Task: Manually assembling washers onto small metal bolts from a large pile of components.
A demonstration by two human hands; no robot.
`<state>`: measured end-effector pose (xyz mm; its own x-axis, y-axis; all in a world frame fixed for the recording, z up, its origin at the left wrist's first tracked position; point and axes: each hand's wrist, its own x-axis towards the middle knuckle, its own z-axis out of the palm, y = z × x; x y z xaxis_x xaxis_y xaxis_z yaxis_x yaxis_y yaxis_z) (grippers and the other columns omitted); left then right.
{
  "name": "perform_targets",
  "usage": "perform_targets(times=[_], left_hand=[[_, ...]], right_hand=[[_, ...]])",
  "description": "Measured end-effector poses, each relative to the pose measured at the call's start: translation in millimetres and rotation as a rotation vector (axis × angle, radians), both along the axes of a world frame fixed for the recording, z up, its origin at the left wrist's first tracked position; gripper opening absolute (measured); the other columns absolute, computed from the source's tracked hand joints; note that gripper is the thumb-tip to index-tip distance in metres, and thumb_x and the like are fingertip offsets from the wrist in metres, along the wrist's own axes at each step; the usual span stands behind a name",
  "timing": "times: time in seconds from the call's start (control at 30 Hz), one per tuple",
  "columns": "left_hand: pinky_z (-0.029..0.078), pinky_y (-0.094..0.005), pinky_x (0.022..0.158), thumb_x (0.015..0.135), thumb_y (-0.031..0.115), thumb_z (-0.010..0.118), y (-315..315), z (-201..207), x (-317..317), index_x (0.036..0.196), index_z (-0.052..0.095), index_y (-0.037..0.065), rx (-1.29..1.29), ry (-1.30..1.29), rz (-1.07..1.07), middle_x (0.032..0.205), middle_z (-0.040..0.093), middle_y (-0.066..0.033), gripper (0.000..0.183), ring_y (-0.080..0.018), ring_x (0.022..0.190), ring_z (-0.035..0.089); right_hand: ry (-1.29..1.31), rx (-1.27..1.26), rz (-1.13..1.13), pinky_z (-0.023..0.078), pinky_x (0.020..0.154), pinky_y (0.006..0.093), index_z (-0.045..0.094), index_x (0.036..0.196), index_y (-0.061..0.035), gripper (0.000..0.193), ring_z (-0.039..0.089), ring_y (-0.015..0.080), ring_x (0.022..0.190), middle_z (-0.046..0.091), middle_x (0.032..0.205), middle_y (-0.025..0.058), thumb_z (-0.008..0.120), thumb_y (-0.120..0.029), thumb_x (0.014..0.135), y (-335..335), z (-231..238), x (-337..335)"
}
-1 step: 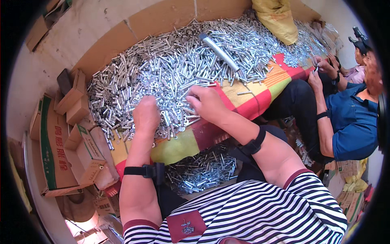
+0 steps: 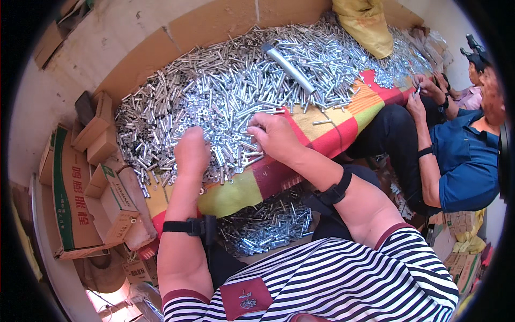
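Note:
A wide heap of silvery metal bolts and sleeves (image 2: 225,91) lies in front of me, with small washers and nuts (image 2: 217,142) mixed in between my hands. My left hand (image 2: 192,153) is closed over the near left part of the heap, knuckles up; its fingers are mostly hidden, and I cannot make out what is in them. Opposite it, my right hand (image 2: 270,134) has thumb and fingers pinched together just over the parts. Whatever that pinch holds is too small to name. A larger grey metal tube (image 2: 289,68) with a dark end rests on top of the heap.
Under the heap spreads a checked red and yellow blanket (image 2: 230,194). More bolts (image 2: 268,228) lie below its edge. Cardboard boxes (image 2: 88,209) stand at the left, a yellow sack (image 2: 367,29) at the far right. A co-worker in a blue shirt (image 2: 464,161) handles small parts at right.
My right hand has shifted very slightly to the right. My left hand stays almost in place, still closed.

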<state>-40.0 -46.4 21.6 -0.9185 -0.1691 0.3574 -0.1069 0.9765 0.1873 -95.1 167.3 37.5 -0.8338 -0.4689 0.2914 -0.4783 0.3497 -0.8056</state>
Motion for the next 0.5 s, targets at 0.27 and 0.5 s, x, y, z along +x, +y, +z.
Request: perform_targets(times=[0.27,0.5], left_hand=[[0.022,-0.0169,0.034,0.088,0.012,0.061,24.4,4.3,16.7,0.087,0.052,0.007,2.170,-0.142,0.048,0.074,0.053,-0.0035,0.010,-0.0045,0.047,0.038],[0.023,-0.0152,0.033,0.091,0.018,0.063,28.6,0.7,22.3,0.090,0.052,0.007,2.277,-0.110,0.077,0.074,0.054,-0.0039,0.016,-0.0038,0.046,0.037]], right_hand=[[-0.152,-0.248,0.106,0.047,0.053,0.0245,0.063,0.105,0.0021,0.018,0.060,0.0096,0.058,0.064,0.076,0.0070,0.057,-0.003,0.089,13.1,7.8,15.4],[0.103,-0.284,0.183,0.051,0.067,0.0367,0.061,0.103,-0.0004,0.018,0.066,0.0303,0.081,0.065,0.088,0.0175,0.057,-0.001,0.085,1.9,5.7,35.8]])
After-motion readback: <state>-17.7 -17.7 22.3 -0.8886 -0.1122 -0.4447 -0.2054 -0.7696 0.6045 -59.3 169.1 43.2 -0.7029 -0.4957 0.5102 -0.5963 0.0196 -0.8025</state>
